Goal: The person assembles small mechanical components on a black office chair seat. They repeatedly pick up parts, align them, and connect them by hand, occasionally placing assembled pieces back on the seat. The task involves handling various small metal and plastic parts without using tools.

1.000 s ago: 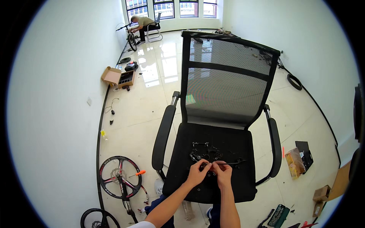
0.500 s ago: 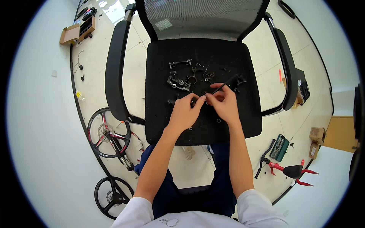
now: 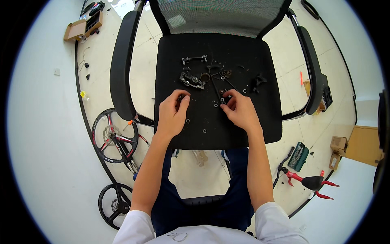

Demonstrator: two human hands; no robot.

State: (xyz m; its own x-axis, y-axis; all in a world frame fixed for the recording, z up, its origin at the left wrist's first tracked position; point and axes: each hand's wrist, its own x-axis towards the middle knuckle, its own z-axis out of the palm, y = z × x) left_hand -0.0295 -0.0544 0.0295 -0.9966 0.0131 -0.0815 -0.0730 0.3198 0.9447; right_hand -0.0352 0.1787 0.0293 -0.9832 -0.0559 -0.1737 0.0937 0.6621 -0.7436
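The right hand (image 3: 240,110) curls its fingertips (image 3: 224,103) together over a small dark metal part (image 3: 226,97) on the black chair seat (image 3: 248,126); whether they truly pinch it is too small to tell. The left hand (image 3: 172,114) rests on the seat to the left, its fingers bent and pressed close, tips touching the fabric with nothing visibly held. Just beyond both hands lies a scatter of small bicycle parts (image 3: 193,78), brackets, rings and a thin rod, with tiny washers (image 3: 204,131) loose between and near the hands. The near part of the seat is bare up to its front edge, and the right side stays free out to the right armrest (image 3: 312,69); the left armrest (image 3: 121,61) bounds the other side, and the mesh backrest (image 3: 219,16) closes the far edge. On the floor at far left sits an open brown cardboard box (image 3: 77,29). At left lie two bicycle wheels (image 3: 113,136). At right lie a dark green case (image 3: 298,156), red-handled tools (image 3: 313,183) and small brown cartons (image 3: 339,148).
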